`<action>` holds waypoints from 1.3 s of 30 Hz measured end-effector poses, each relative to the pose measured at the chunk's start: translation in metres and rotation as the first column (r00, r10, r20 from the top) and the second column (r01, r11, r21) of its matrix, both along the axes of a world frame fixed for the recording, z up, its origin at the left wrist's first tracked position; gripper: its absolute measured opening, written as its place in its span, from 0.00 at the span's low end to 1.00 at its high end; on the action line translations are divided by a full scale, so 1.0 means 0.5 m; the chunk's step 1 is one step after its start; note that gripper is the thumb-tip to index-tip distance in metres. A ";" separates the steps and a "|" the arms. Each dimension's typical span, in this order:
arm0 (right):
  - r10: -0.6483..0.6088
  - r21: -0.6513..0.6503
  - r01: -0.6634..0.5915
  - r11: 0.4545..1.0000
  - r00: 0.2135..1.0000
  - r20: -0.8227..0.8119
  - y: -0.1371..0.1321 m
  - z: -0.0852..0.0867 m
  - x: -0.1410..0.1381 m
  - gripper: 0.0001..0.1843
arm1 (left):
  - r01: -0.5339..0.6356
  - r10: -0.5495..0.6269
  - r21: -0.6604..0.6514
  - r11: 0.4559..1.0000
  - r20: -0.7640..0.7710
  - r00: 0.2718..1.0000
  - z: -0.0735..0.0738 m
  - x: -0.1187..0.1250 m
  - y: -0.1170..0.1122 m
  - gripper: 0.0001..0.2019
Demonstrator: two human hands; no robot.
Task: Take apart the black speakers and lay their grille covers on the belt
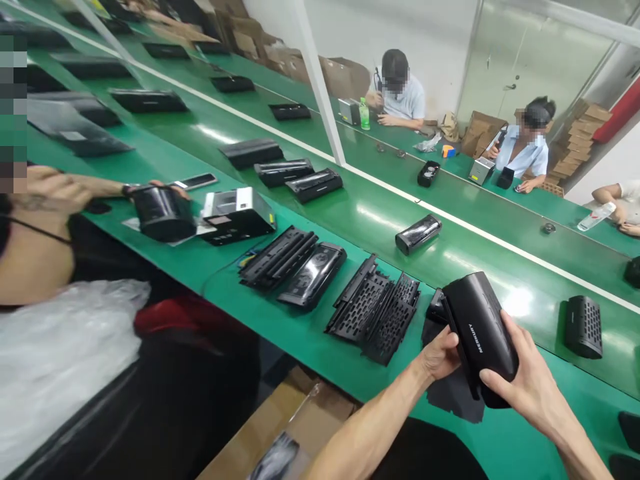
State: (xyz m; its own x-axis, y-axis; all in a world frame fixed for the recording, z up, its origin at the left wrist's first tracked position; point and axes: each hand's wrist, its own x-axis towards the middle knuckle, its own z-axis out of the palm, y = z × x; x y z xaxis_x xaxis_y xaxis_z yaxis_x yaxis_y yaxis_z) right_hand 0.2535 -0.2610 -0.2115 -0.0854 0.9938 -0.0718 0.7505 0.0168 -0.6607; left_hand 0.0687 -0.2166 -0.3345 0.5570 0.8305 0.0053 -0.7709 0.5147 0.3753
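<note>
A black speaker housing [483, 340] marked "MERKURY" is held tilted above the green bench, between my two hands. My left hand [443, 355] grips its left edge, where a thin dark strip or panel runs along the side. Wrapped round the right side and lower end is my right hand [523, 373], thumb across the front. Below lies a dark sheet [457, 397] on the bench. Just behind the housing, another glossy black part [436, 307] is partly hidden. To the left rest perforated black grille panels [373, 310].
Further left are a glossy speaker body [314, 275], stacked black panels [277, 259] and a boxy device [239, 215]. A co-worker's hand holds a black cylinder-like housing [165, 212]. More speakers, such as one with a grille [585, 327], stand along the green belt [370, 227].
</note>
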 end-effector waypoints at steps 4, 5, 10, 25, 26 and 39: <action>0.033 -0.003 -0.033 0.999 0.997 0.065 -0.010 -0.011 -0.017 0.57 | -0.038 0.038 0.005 0.999 -0.034 0.999 -0.005 -0.005 -0.003 0.37; 0.044 -0.009 -0.044 0.999 0.997 0.071 -0.013 -0.013 -0.020 0.56 | -0.044 0.044 0.003 0.999 -0.042 0.998 -0.008 -0.007 -0.004 0.37; 0.070 -0.042 -0.066 0.997 0.993 0.093 -0.005 -0.014 -0.021 0.56 | -0.002 0.001 -0.009 1.000 -0.058 0.998 -0.020 -0.009 -0.004 0.37; -0.352 0.237 0.432 0.870 0.882 -0.314 -0.084 -0.152 -0.026 0.53 | -0.224 0.144 -0.171 0.959 -0.388 0.910 0.015 0.004 -0.001 0.36; -0.354 0.205 0.434 0.877 0.873 -0.334 -0.085 -0.149 -0.020 0.51 | -0.200 0.114 -0.153 0.968 -0.442 0.890 0.019 -0.012 0.008 0.38; -0.316 -0.243 0.214 0.946 0.779 -0.542 -0.151 -0.125 0.078 0.48 | 0.380 0.070 0.332 0.863 -0.825 0.561 0.111 -0.173 0.044 0.48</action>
State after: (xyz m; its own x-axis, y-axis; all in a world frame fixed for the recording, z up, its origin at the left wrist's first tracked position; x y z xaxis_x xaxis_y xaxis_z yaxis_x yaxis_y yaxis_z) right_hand 0.2924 -0.3363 -0.2740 0.1042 0.9617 -0.2534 0.1989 -0.2698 -0.9422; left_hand -0.0178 -0.1946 -0.2792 0.6320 0.7535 -0.1812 0.0393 0.2024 0.9785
